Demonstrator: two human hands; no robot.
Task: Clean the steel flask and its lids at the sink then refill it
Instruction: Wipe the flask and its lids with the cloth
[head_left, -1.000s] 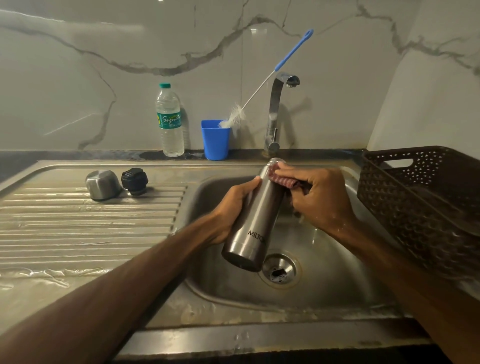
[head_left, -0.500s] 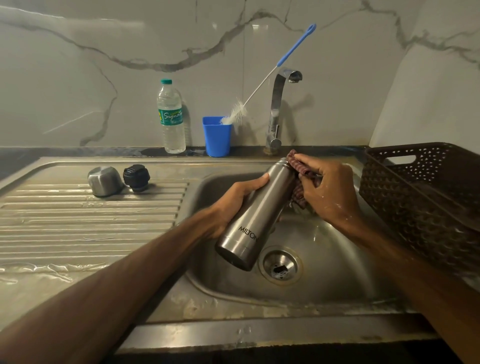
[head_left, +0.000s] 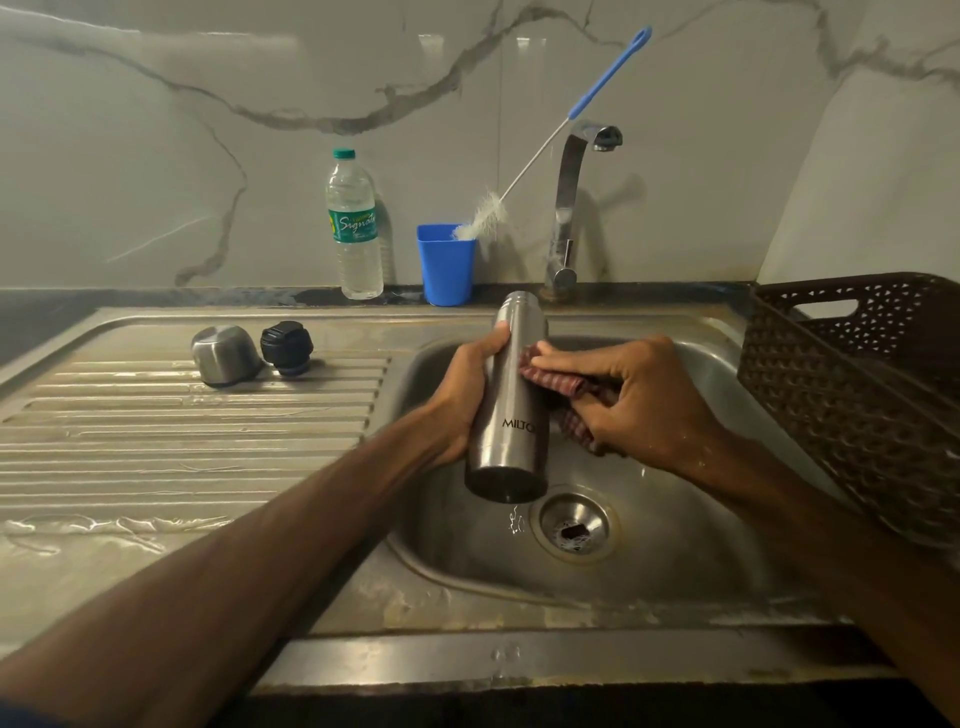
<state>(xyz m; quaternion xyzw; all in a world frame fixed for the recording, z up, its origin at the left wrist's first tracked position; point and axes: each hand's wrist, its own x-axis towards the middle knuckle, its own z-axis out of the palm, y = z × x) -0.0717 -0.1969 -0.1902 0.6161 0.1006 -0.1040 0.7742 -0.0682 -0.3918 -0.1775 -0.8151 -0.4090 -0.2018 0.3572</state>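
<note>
The left hand is wrapped round the middle of the steel flask, fingers behind it and thumb in front. The right hand pinches a red checked cloth and presses it on the flask's right side. The flask is up in the air over the sink, almost straight up, with its open top near the tap and its bottom just above the drain. A few drops fall from the bottom. The flask is hard and stiff, so a firm squeeze will not hurt it, but it is smooth and wet, and that makes it slippery. The best place to hold it is round the middle with the whole hand. It is likely light, though I cannot see inside to tell if water is in it. The steel lid and the black lid sit side by side on the ribbed draining board, well away from the hands. They seem yet to be wiped. At the back of the tabletop stand a water bottle and a blue cup with a long brush in it. A brown basket sits to the right of the sink.
</note>
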